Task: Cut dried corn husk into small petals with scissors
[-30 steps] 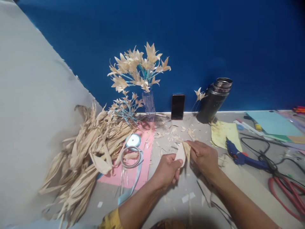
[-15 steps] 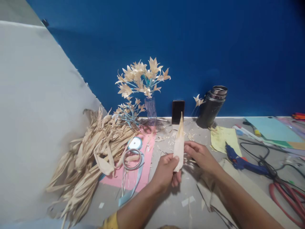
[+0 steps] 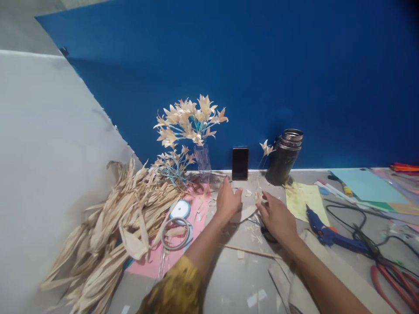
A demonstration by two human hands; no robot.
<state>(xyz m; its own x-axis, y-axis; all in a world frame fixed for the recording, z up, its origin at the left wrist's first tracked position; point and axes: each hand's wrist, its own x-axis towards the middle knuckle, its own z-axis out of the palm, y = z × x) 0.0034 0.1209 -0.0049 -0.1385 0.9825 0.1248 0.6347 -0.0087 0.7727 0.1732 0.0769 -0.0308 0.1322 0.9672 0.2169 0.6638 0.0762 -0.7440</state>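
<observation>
My left hand (image 3: 228,203) reaches over the table toward the phone, palm down, with its thumb apart from the fingers and nothing seen in it. Closed at the fingertips, my right hand (image 3: 279,220) has a small pale husk piece (image 3: 258,198) at its thumb and finger. Flat on the table between the hands lies a pale strip of corn husk (image 3: 246,213). Scissors (image 3: 269,235) with dark handles are partly hidden under the right hand. Husk scraps are scattered around, and a thin stick (image 3: 250,250) lies nearer to me.
Dried corn husks (image 3: 131,235) heap up at left beside pink paper (image 3: 144,267) and a ribbon spool (image 3: 180,209). Husk flowers (image 3: 190,117) stand in a clear vase (image 3: 203,163). Behind are a phone (image 3: 240,164) and a dark flask (image 3: 284,157); a blue glue gun (image 3: 334,235) lies right.
The husk strip has left my left hand and lies on the table. That hand has moved forward. My right hand is at a small piece. The view has tilted up slightly.
</observation>
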